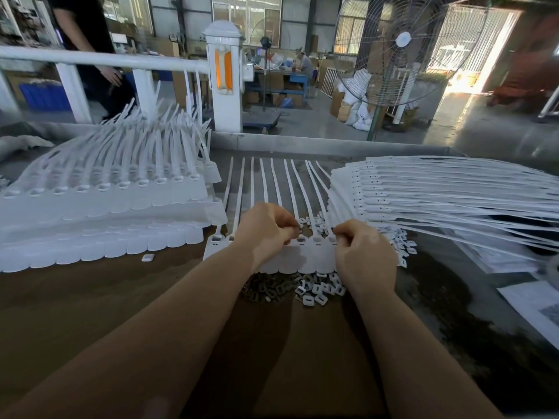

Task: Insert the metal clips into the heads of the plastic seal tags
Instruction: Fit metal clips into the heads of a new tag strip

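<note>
From the head view, a joined strip of white plastic seal tags (298, 252) lies on the brown wooden table (106, 297), about nine tails fanning away. The left hand (264, 229) and right hand (364, 252) pinch at its heads; what they hold is hidden. A pile of small metal clips (290, 287) sits just nearer than the strip. Two white tag stacks flank it; bare table lies nearer still.

Both bare forearms reach forward; the left hand (266, 229) and right hand (364, 252) sit close together, fingers curled in pinches.
</note>
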Tool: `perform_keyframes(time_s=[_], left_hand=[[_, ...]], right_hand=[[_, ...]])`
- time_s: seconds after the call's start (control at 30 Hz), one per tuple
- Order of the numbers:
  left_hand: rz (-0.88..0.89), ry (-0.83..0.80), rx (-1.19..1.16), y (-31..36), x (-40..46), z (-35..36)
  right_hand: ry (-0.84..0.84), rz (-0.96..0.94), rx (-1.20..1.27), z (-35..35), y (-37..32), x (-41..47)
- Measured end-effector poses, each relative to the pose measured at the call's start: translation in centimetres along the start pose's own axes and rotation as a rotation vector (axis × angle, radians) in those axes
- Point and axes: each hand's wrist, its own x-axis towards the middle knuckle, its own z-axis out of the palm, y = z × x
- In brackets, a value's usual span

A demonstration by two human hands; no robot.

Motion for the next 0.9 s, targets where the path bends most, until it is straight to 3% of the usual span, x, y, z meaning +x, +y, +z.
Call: perform_keyframes(time_s=[0.3, 0.9], left_hand=[[-0.130, -0.046, -0.080, 0.6, 1.7, 1.6], [-0.240, -0.071, 0.112, 1.0, 2.6, 3.1]], right_hand=[[-0.034, -0.018, -0.019, 0.0, -0.1, 0.1], [-0.040, -0.024, 0.023, -0.2, -0.3, -0.2]])
